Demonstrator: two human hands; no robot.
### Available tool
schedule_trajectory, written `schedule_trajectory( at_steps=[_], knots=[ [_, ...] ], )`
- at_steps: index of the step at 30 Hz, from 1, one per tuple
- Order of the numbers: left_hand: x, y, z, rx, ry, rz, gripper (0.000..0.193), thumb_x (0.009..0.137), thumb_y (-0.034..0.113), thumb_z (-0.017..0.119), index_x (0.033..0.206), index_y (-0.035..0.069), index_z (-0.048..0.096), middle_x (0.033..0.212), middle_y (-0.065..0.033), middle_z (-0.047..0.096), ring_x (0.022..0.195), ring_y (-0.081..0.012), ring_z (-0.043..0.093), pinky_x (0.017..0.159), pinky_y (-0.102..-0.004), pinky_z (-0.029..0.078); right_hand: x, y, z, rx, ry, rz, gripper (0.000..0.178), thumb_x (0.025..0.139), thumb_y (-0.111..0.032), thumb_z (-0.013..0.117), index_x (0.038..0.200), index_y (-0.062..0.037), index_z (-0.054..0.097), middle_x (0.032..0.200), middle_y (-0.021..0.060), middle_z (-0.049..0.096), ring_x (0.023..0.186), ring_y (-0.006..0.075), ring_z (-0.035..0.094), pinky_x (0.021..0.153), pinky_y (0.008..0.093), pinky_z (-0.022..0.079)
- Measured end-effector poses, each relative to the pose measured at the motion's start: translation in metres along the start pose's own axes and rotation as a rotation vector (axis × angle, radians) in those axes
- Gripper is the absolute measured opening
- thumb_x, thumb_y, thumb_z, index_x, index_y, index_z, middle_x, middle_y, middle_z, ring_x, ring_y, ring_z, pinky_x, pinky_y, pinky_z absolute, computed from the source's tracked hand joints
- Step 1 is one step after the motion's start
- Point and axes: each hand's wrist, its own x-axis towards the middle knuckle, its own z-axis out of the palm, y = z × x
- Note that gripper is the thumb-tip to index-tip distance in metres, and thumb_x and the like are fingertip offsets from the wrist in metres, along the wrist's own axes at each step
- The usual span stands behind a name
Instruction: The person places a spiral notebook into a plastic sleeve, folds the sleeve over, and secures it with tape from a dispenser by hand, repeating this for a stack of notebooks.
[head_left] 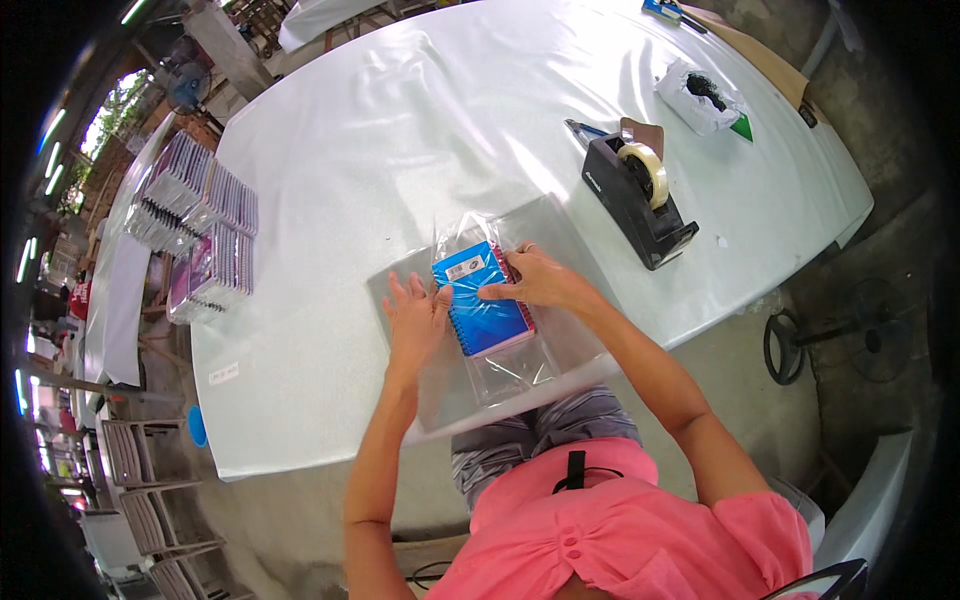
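A small blue spiral notebook (pixel 490 328), with a white label near its top, lies in a clear plastic sleeve (pixel 512 374) that reaches past both its ends. Pink shows along its right and lower edges. Beside its left edge my left hand (pixel 416 315) rests with fingers spread, the thumb touching the notebook's side. My right hand (pixel 545 278) grips the notebook's right edge, thumb across the cover and fingers at the upper right. Under them lies a larger greyish clear plastic sheet or stack of sheets (pixel 572 240), near the table's front edge.
A black tape dispenser (pixel 625 205) stands to the right, with a crumpled white plastic bag (pixel 697 98) beyond it. Stacked spiral notebooks (pixel 205 200) sit at the left on the white-covered table (pixel 330 180). Chairs (pixel 140 455) stand at the lower left, a fan (pixel 865 325) at the right.
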Motion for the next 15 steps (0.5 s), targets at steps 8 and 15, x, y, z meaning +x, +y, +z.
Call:
schedule_trajectory(
  at_steps=[8,15],
  knots=[
    [-0.056,0.022,-0.017,-1.594,0.001,-0.086,0.073,0.088,0.008,0.066,0.151,0.011,0.029,0.132,-0.0208,0.055,0.123,-0.0294,0.052,0.096,-0.0397,0.046,-0.064,-0.034,0.001,0.767,0.122,-0.238,0.100,0.065,-0.019,0.088,0.142,-0.0083,0.026,0.125,0.0183,0.050,0.121,0.0294,0.049,0.105,0.0430,0.039],
    [-0.070,0.025,0.001,-1.630,0.280,0.085,0.117,0.060,-0.006,0.083,0.153,0.007,0.013,0.134,-0.0153,0.054,0.111,-0.0213,0.059,0.086,-0.0276,0.052,-0.048,-0.010,0.023,0.753,0.165,-0.502,0.103,0.061,-0.008,0.088,0.143,-0.0088,0.025,0.137,0.0158,0.042,0.134,0.0278,0.039,0.116,0.0415,0.026]
  ],
)
